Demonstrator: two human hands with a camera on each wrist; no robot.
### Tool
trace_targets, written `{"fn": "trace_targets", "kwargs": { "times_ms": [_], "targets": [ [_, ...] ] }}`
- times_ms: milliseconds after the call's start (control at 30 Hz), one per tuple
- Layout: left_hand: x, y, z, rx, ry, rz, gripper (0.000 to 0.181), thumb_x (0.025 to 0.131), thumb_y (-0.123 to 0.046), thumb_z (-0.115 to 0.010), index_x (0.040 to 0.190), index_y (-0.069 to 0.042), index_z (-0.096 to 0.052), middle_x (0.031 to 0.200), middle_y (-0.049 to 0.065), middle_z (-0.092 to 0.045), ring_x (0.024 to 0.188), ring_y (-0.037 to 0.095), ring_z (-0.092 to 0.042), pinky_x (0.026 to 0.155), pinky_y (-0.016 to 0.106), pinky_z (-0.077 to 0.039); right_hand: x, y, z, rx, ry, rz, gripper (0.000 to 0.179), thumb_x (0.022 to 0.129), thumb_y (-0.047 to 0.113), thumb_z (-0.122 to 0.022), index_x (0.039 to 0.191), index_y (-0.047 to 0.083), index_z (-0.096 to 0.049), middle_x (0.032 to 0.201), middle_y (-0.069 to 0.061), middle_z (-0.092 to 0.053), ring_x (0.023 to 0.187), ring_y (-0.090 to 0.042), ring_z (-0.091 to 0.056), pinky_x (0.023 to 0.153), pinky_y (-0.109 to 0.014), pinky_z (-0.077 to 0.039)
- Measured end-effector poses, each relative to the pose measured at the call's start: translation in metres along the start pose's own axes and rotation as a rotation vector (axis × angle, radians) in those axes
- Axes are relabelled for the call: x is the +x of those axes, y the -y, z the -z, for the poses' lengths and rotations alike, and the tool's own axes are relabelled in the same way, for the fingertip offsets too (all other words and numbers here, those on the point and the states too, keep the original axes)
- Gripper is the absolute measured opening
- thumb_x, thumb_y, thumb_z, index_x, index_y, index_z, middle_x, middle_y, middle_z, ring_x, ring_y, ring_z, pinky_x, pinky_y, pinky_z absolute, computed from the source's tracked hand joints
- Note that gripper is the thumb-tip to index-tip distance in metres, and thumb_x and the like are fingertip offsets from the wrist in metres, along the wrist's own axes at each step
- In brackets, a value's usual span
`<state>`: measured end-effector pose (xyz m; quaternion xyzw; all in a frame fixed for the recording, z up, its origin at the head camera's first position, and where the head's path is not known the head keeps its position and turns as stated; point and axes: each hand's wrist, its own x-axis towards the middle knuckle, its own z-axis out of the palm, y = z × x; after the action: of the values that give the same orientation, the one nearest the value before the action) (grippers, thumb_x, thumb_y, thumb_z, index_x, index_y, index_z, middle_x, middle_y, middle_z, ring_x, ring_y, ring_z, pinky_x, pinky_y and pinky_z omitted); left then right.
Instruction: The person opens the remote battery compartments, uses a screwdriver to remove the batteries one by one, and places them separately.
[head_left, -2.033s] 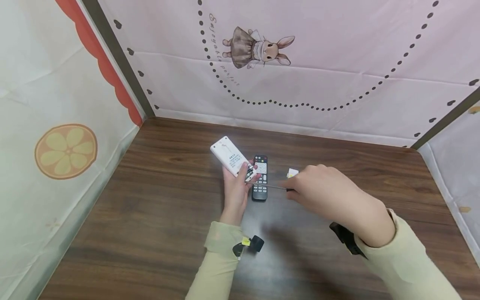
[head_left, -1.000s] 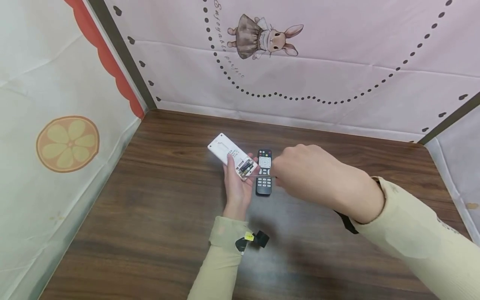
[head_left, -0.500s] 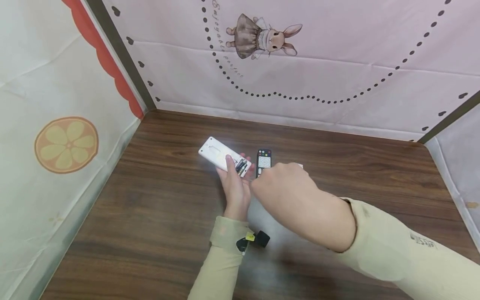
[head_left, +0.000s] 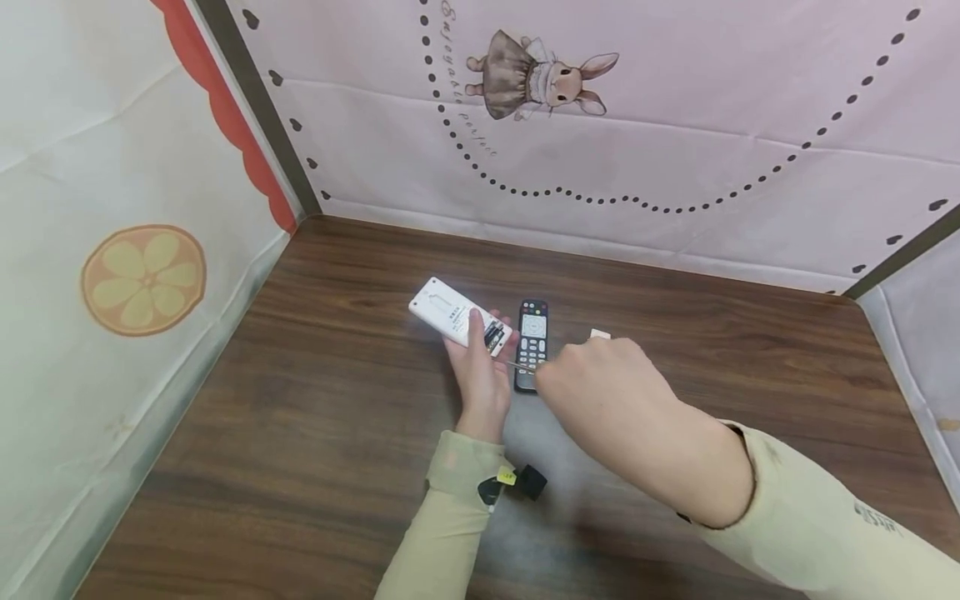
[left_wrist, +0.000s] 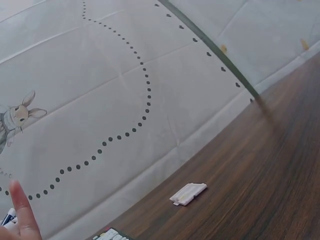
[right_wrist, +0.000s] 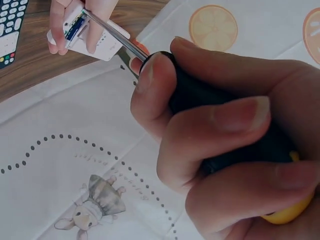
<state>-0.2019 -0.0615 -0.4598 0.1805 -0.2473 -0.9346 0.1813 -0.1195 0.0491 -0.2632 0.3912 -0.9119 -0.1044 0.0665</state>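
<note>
One white device (head_left: 442,302) is gripped in the left hand (head_left: 482,379), left of a black remote (head_left: 534,327) on the table (head_left: 345,450). The right hand (head_left: 615,404) clutches a screwdriver (right_wrist: 117,36), nearer than a second ago; its tip reaches the device's uncovered battery bay (right_wrist: 75,29), so work there seems ongoing. Actual contact is hard to judge.

Smooth white plastic casing (head_left: 444,307), shiny metal shaft (right_wrist: 116,33); wood-grain tabletop (head_left: 337,400)

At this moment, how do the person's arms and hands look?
Bare left hand and right hand emerge from pale green fabric sleeves; dark lettering marks the right sleeve; a small black block and yellow label sit by the left cuff.
</note>
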Motion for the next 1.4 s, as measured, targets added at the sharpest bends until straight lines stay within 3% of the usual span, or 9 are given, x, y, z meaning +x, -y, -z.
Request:
{"fn": "trace_targets", "kwargs": {
  "times_ms": [233,300,533,800,967,1167,1400],
  "targets": [
    [0.001,0.001,-0.001,0.015,-0.067,0.001,0.054,0.082,-0.027,-0.064,0.124,-0.023,-0.032,0.106,0.016,-0.048,0.089,0.026,-0.055,0.069,0.034,-0.053,-0.017,0.007,-0.022,0.001,-0.057,-0.007,0.012,0.065,-0.005,-0.06,0.069,0.007,-0.061,0.051,-0.004,-0.048,0.042,-0.018,-0.047,0.031,-0.033,-0.037],
    [0.004,0.001,0.0,0.005,-0.08,-0.005,0.054,0.081,-0.028,-0.064,0.123,-0.022,-0.032,0.104,0.015,-0.048,0.087,0.025,-0.055,0.067,0.033,-0.053,-0.021,0.011,-0.03,0.001,-0.075,-0.02,0.013,0.066,-0.004,-0.06,0.076,0.005,-0.061,0.053,-0.006,-0.048,0.041,-0.019,-0.047,0.03,-0.033,-0.036],
    [0.009,0.0,0.001,0.023,-0.092,-0.029,0.052,0.081,-0.028,-0.064,0.122,-0.019,-0.033,0.105,0.018,-0.048,0.086,0.026,-0.055,0.077,0.041,-0.049,-0.033,0.016,-0.052,0.057,-0.134,-0.096,0.022,0.069,-0.003,-0.061,0.088,0.007,-0.061,0.058,-0.006,-0.046,0.037,-0.018,-0.041,0.03,-0.03,-0.033],
    [0.007,0.0,0.003,0.044,-0.126,-0.023,0.052,0.082,-0.027,-0.064,0.122,-0.022,-0.032,0.104,0.015,-0.049,0.089,0.027,-0.056,0.078,0.042,-0.049,-0.045,0.016,-0.072,0.132,-0.24,-0.164,0.019,0.071,0.004,-0.066,0.088,0.012,-0.062,0.057,-0.001,-0.042,0.032,-0.014,-0.03,0.028,-0.027,-0.028],
    [0.007,0.0,0.003,0.051,-0.133,-0.035,0.052,0.082,-0.026,-0.064,0.122,-0.022,-0.032,0.105,0.015,-0.049,0.095,0.031,-0.054,0.074,0.039,-0.051,-0.05,0.02,-0.086,0.188,-0.335,-0.227,0.018,0.072,0.014,-0.071,0.088,0.014,-0.062,0.056,0.001,-0.04,0.033,-0.014,-0.036,0.028,-0.028,-0.025],
    [0.008,-0.004,0.008,0.078,-0.142,-0.066,0.054,0.081,-0.029,-0.064,0.123,-0.023,-0.031,0.112,0.018,-0.046,0.102,0.035,-0.051,0.08,0.042,-0.049,-0.052,0.026,-0.094,0.278,-0.316,-0.294,0.024,0.072,0.021,-0.073,0.092,0.019,-0.062,0.057,0.003,-0.043,0.038,-0.016,-0.045,0.03,-0.028,-0.028],
    [0.011,-0.006,0.008,0.066,-0.144,-0.087,0.053,0.081,-0.033,-0.063,0.122,-0.023,-0.032,0.112,0.017,-0.046,0.102,0.034,-0.051,0.077,0.038,-0.05,-0.05,0.022,-0.099,0.328,-0.31,-0.3,0.025,0.073,0.021,-0.073,0.096,0.021,-0.065,0.058,0.005,-0.046,0.039,-0.014,-0.044,0.032,-0.026,-0.028]
  ]
}}
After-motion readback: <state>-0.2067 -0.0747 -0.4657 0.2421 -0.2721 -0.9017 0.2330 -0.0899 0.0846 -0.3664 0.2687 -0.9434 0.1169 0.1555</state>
